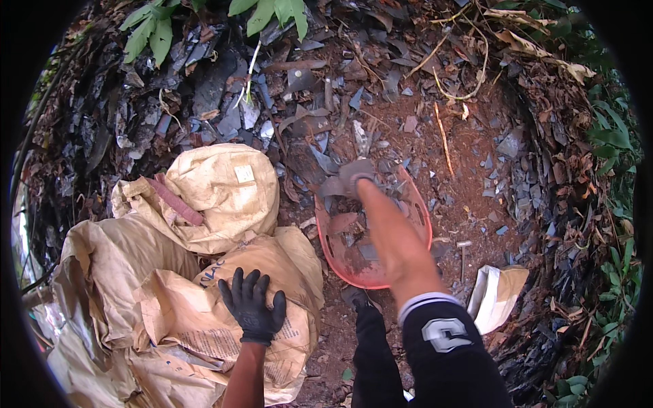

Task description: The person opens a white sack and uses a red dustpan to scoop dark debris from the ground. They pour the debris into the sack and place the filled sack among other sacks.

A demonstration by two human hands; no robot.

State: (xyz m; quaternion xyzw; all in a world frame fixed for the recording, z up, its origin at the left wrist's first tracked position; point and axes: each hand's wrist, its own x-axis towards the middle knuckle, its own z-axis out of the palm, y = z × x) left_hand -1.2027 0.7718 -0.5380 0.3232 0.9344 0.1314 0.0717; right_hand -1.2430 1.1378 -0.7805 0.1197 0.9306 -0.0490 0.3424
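My left hand, in a dark glove, lies with fingers spread on a tan paper-like sack. Over an orange-red pan-shaped basket with slotted sides reaches my right arm. My right hand, gloved too, is at the basket's far edge, blurred and with its fingers hidden. Beside it is a dark flat piece; whether the hand holds it I cannot tell. Several dark, flat shards and soil lie in the basket.
A full sack with a reddish strip stands at the left. Right of the basket, a small hammer and a white-and-tan folded bag lie on reddish soil. Sharp-looking dark shards cover the far ground; green leaves edge the right.
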